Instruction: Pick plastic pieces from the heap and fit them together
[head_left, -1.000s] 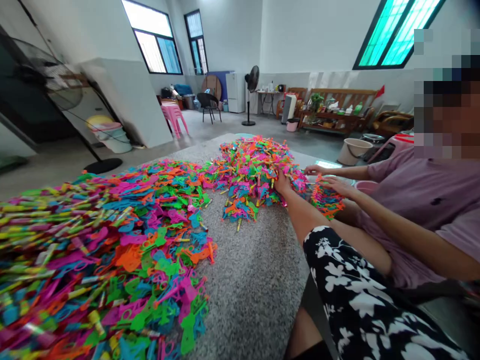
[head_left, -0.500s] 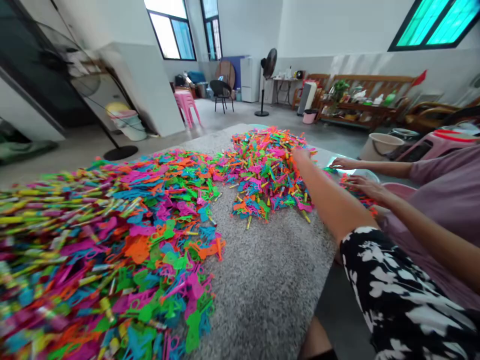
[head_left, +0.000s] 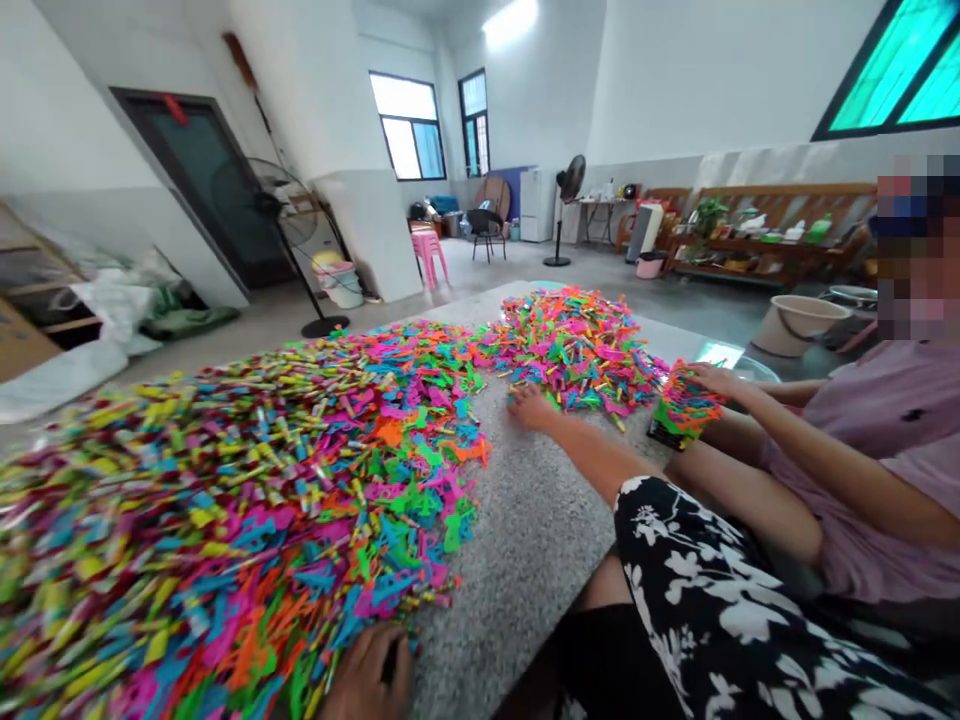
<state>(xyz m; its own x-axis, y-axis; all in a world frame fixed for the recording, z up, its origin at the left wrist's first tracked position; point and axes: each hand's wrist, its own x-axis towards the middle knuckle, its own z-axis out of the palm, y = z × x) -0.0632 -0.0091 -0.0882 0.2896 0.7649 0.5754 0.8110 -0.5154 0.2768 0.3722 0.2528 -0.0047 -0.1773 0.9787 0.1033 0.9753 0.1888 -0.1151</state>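
My right hand (head_left: 531, 408), at the end of an arm in a black-and-white floral sleeve, is low over the grey speckled table (head_left: 517, 510). Its fingers are bent and a little apart, at the near left edge of a heap of small colourful plastic pieces (head_left: 574, 345). Nothing shows in its grasp. At the bottom of the view my left hand (head_left: 371, 672) rests against the near edge of a larger spread of similar pieces (head_left: 390, 430). A gap shows between its thumb and fingers. Many pieces here have yellow and dark red tube-like parts.
On the right, a co-worker in a mauve shirt (head_left: 870, 450) has a hand on a box of colourful pieces (head_left: 686, 405). A beige bucket (head_left: 799, 325) stands behind. Floor fans (head_left: 571, 180), pink stools (head_left: 429, 255) and a wooden bench (head_left: 787, 200) are farther back.
My right hand has come from the far heap back toward me and left. My left hand has come into view at the bottom. The camera has tilted up and swung left.
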